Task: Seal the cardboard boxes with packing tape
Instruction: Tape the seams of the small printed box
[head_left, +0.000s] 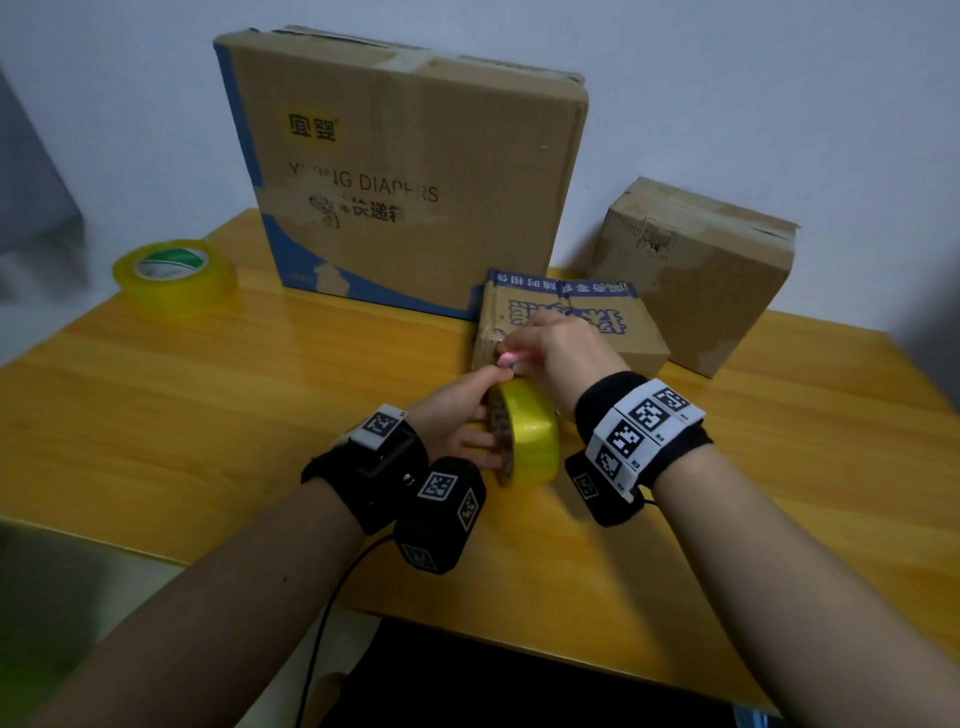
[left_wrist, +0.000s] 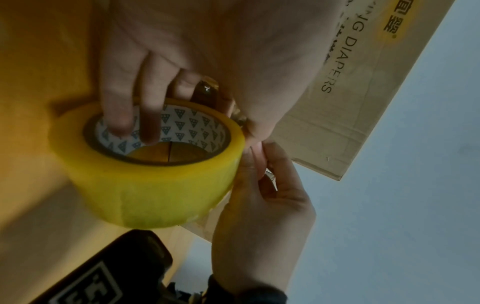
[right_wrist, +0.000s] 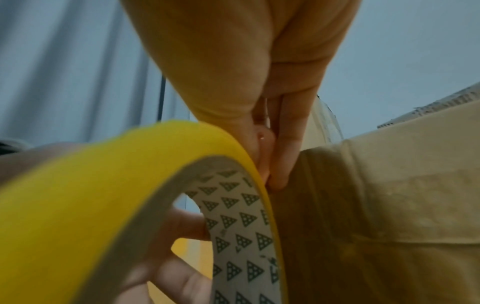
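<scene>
Tape roll (head_left: 524, 434) stands on edge against the small box (head_left: 566, 325) near table centre, left hand (head_left: 457, 415) gripping through its core to steady it, while wrist views show right hand (left_wrist: 259, 216) pinching something small at the roll's rim, likely freeing the end.

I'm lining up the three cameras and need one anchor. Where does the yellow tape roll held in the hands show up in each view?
Head: the yellow tape roll sits at centre, on edge, between both wrists.
Left wrist: it fills the lower left, left hand fingers inside the core.
Right wrist: it curves across the lower left, very close.
Shared landmark: the triangle-printed core, also seen at.
</scene>
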